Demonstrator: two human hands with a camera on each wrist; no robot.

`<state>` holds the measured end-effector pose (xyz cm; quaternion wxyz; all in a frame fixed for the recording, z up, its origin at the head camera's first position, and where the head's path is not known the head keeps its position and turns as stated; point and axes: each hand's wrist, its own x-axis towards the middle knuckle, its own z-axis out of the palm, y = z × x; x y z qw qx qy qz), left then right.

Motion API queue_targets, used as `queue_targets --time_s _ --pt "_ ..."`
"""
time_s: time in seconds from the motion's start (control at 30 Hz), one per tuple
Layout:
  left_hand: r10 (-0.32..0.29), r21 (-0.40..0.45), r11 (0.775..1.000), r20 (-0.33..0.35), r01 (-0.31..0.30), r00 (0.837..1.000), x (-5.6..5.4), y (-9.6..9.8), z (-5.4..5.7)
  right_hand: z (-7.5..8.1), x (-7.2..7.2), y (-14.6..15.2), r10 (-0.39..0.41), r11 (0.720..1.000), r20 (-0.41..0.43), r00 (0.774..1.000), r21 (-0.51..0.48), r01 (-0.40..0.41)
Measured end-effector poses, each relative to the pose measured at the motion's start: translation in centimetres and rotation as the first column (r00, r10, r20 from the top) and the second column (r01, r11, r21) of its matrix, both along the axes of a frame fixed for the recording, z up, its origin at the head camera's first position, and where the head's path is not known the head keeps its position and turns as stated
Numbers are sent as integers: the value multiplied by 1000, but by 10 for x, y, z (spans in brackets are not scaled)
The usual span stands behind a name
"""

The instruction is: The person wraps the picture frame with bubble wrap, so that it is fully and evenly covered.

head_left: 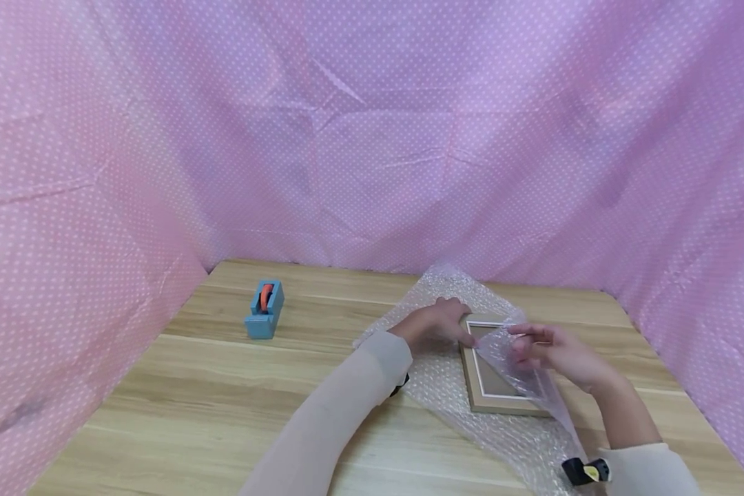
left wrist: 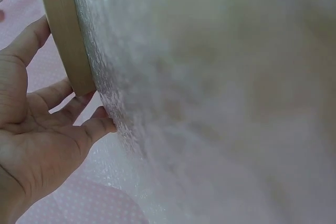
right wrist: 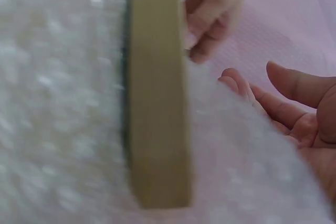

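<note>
A picture frame point(head_left: 471, 386) with a light wood rim and white inner border lies on a sheet of bubble wrap point(head_left: 437, 375). One corner of the wrap is folded over the frame's right part. My left hand point(head_left: 440, 322) rests at the frame's upper left corner; in the left wrist view its thumb touches the wooden rim point(left wrist: 65, 30) and its fingers reach the corner and the wrap beside it. Over the frame's right side, my right hand point(head_left: 554, 355) touches the folded flap with its fingers. Its thumb stands apart from them in the right wrist view.
A blue tape dispenser point(head_left: 263, 313) with an orange core stands at the left on the wooden table point(head_left: 223, 406). Pink dotted cloth point(head_left: 372, 172) hangs behind and along both sides. The wrap reaches past the frame toward the back and the front.
</note>
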<state>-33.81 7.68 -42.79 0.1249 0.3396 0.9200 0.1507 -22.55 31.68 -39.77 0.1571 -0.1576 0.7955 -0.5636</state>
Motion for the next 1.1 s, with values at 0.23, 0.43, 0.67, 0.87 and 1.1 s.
queue_targets --time_s 0.23,0.43,0.67,0.87,1.1 --pt "0 -27 1000 -4 0 1000 0 1 0 25 9 15 -54 994 -121 991 83 64" --pt "7 -35 999 1 -7 1000 1 2 1 29 2 27 -35 984 -189 981 165 67" --pt "13 -18 1000 19 -13 1000 2 1 0 2 -19 34 146 893 -345 927 449 26" --pt "31 -11 999 32 -30 999 3 1 0 -19 -21 29 265 816 -474 839 574 67" --pt "15 -19 1000 13 -15 1000 3 1 0 -32 -17 25 360 737 -585 727 656 163"
